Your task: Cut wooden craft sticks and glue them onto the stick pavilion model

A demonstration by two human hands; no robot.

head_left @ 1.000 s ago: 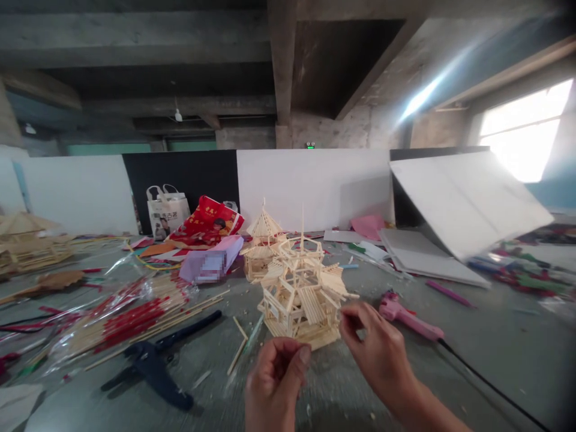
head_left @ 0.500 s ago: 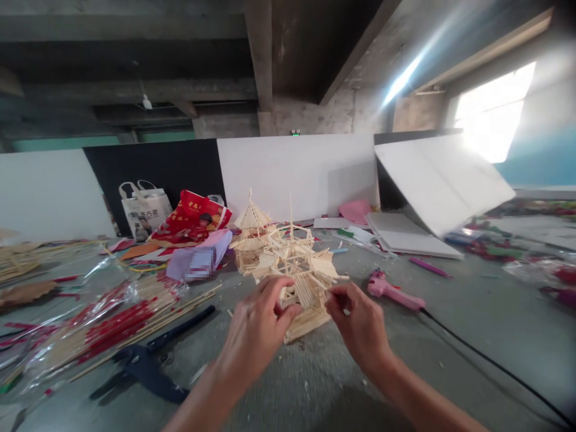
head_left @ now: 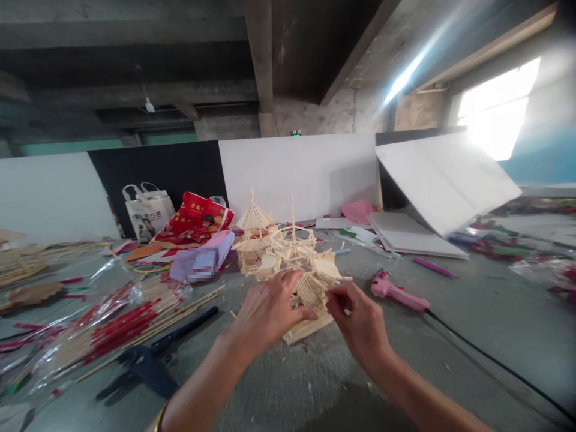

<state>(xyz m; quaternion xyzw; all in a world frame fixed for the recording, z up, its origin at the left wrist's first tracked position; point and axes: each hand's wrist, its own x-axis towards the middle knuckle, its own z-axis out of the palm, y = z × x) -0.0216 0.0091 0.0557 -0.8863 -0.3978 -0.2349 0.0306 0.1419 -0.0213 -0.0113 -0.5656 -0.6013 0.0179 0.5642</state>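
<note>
- My left hand point(head_left: 270, 309) lies spread over the front of the stick pagoda point(head_left: 299, 282), fingers touching it.
- My right hand point(head_left: 355, 321) pinches a stick at the pagoda's right eave.
- The pagoda stands on the table point(head_left: 450, 348), centre, with a second model point(head_left: 252, 237) just behind.
- A clear bag point(head_left: 112, 318) at left holds sticks.
- A tote point(head_left: 148, 216) stands at the back wall; contents hidden.
- A glue gun point(head_left: 398, 291) lies right.
</note>
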